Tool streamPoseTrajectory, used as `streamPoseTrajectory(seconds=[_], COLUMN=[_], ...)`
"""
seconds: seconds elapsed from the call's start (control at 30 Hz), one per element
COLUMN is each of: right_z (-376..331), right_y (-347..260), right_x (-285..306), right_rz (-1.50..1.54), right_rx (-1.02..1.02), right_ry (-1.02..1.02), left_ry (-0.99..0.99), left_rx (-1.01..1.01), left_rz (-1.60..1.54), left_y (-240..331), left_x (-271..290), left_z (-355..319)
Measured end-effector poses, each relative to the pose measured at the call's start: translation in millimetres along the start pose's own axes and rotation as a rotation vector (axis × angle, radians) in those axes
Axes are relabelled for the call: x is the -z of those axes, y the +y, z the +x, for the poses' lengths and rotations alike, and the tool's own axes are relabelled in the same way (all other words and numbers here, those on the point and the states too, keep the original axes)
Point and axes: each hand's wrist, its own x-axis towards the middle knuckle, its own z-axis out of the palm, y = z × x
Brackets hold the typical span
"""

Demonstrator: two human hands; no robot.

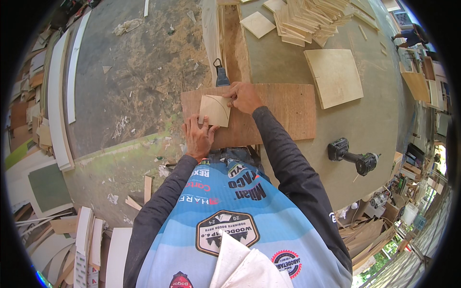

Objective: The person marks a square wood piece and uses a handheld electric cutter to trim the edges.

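A small pale plywood square (214, 110) with a curved line across its upper right part lies flat on a reddish-brown wooden board (283, 113). My left hand (198, 138) holds the square by its lower left corner, fingers along its left side and thumb at the near edge. With bent fingers, my right hand (246, 98) grips the upper right edge beside the curved line. Just past the board's far edge, a dark tool end (221, 77) with a black loop sticks out; whatever lies beneath the board is hidden.
A cordless drill (354, 156) lies on the right. Beyond it sit a larger plywood panel (334, 77) and a heap of thin plywood pieces (307, 21). Sawdust (168, 62) covers the far left surface. Offcuts (48, 187) crowd the left; a person (413, 36) is at far right.
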Motion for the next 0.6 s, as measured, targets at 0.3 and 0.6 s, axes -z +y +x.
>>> streamPoseTrajectory(seconds=[0.3,0.6], right_z=[5.0,7.2], right_y=[5.2,5.0], right_x=[-0.8,-0.9], right_rz=[0.009,0.027], right_rx=[0.018,-0.017], right_ry=[-0.025,-0.057], left_ry=[-0.020,-0.019], left_rx=[0.015,0.001], left_rz=[-0.002,-0.024], left_y=[0.8,-1.7], left_x=[0.3,-2.1], left_z=[0.4,0.4])
